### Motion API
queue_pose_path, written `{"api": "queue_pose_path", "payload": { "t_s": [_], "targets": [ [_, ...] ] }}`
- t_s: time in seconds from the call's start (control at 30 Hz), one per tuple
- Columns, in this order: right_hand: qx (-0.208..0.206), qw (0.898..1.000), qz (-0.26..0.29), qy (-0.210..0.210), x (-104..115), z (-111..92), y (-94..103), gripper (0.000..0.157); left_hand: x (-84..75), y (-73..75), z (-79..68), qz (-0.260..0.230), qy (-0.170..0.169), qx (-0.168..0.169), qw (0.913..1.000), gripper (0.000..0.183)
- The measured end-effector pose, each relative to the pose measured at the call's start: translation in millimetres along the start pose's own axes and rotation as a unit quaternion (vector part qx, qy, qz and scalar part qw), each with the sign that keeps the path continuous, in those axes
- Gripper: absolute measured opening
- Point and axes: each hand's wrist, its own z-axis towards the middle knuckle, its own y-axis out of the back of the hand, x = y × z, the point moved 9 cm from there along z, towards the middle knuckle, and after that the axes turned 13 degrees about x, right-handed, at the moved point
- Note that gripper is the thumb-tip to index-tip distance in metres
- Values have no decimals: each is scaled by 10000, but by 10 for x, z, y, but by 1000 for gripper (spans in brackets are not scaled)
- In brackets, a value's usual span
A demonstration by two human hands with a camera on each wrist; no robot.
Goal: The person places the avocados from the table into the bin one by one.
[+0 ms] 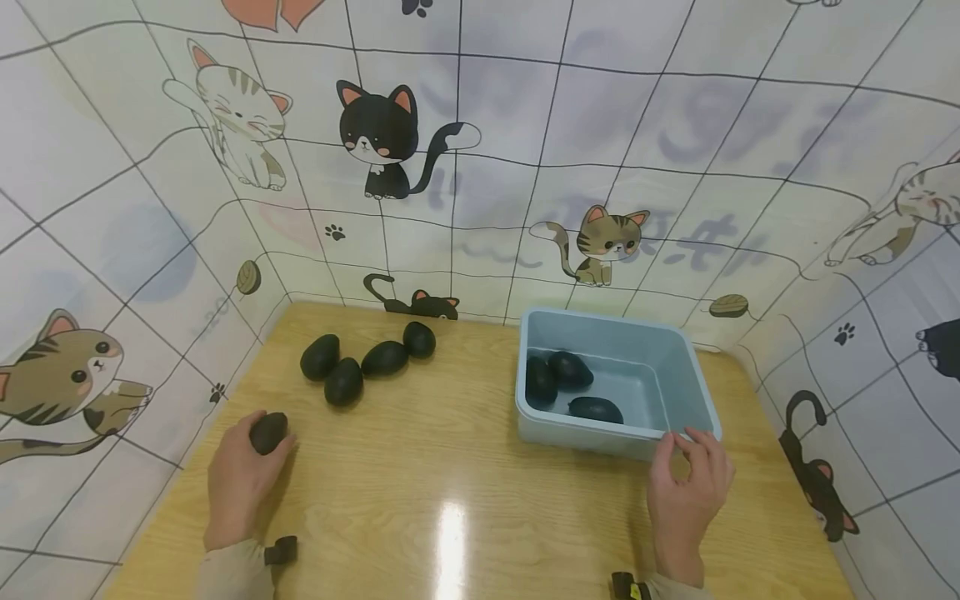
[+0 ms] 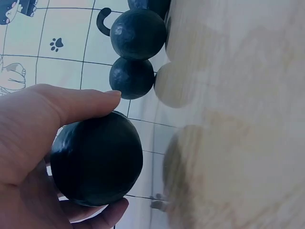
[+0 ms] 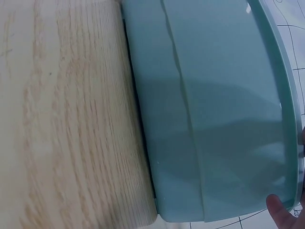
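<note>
My left hand (image 1: 243,479) grips a dark avocado (image 1: 268,432) at the left of the table, fingers and thumb around its sides. In the left wrist view this avocado (image 2: 97,160) fills the grasp, close to the tabletop. My right hand (image 1: 688,492) pinches the front rim of a light blue plastic bin (image 1: 585,431) near its right corner. From the right wrist, the thumb (image 3: 281,212) shows against the bin's outer wall (image 3: 228,114); the other fingers are mostly cut off. Three avocados (image 1: 570,371) lie inside the bin, toward its left side.
Several more avocados (image 1: 343,382) lie in a loose group at the table's back left, beyond my left hand. The wooden table (image 1: 420,467) meets walls covered in a cat-print sheet (image 1: 495,167) at the back and sides. A bright glare strip crosses the front middle.
</note>
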Motion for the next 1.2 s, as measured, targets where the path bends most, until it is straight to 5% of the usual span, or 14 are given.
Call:
{"api": "queue_pose_path", "payload": {
  "t_s": [0.9,1.2],
  "targets": [
    [21,10000,2,28,15,-22,-11,8,-401,303,45,-172,-660,-614,9958,66],
    [-18,9997,3,235,2,11,-4,9,-527,221,68,-121,-871,-574,9945,63]
  ]
}}
